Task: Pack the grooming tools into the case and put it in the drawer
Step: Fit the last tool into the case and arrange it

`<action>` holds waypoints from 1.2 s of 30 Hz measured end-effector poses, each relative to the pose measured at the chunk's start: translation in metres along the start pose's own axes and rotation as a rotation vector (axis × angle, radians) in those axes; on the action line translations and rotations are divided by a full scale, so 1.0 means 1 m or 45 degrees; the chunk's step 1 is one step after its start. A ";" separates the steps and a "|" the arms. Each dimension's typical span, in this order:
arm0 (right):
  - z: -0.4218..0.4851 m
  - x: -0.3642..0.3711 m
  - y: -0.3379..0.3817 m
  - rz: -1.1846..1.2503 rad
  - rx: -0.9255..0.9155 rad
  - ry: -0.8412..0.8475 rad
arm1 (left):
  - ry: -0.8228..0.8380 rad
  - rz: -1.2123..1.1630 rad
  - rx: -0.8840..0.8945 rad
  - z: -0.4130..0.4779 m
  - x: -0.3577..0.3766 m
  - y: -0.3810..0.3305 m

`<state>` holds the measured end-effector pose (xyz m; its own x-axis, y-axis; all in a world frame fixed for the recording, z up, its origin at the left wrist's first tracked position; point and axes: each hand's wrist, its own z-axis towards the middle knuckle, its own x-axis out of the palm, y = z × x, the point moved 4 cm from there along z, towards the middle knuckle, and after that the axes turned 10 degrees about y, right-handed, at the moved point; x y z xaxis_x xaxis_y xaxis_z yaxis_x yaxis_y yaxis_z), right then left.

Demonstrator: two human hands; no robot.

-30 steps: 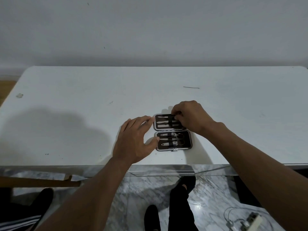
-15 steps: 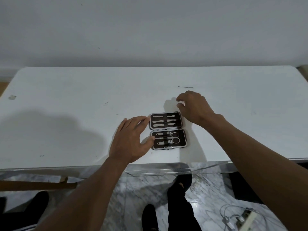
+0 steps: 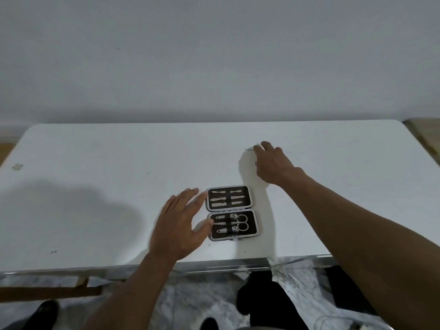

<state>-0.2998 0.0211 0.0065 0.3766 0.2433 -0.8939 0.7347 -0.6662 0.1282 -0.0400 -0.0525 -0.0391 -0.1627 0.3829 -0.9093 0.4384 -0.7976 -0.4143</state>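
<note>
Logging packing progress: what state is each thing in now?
Case: open, flat on table.
Tools inside: strapped in both halves.
Thin tool: loose on table, outside case.
Left hand: open, touching case's left edge.
Right hand: at thin tool, grip unclear.

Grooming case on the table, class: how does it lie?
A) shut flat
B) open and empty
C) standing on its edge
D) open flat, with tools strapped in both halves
D: the case lies open flat on the table, with metal tools held under straps in both halves.
</note>
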 end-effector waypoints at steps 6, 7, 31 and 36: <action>0.011 -0.008 0.000 -0.118 -0.037 -0.060 | -0.017 0.005 0.009 0.000 0.000 -0.001; 0.011 -0.010 0.000 -0.131 -0.052 -0.093 | -0.021 0.003 0.009 0.000 0.000 -0.001; 0.035 -0.027 -0.012 -0.035 -0.035 0.030 | -0.031 -0.029 0.000 0.001 0.001 -0.002; 0.034 -0.021 -0.011 -0.026 -0.019 0.033 | -0.046 -0.028 0.005 0.001 0.000 -0.001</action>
<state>-0.3354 -0.0008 0.0093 0.3755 0.2754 -0.8850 0.7509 -0.6501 0.1164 -0.0412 -0.0518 -0.0386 -0.2044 0.3835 -0.9006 0.4308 -0.7909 -0.4346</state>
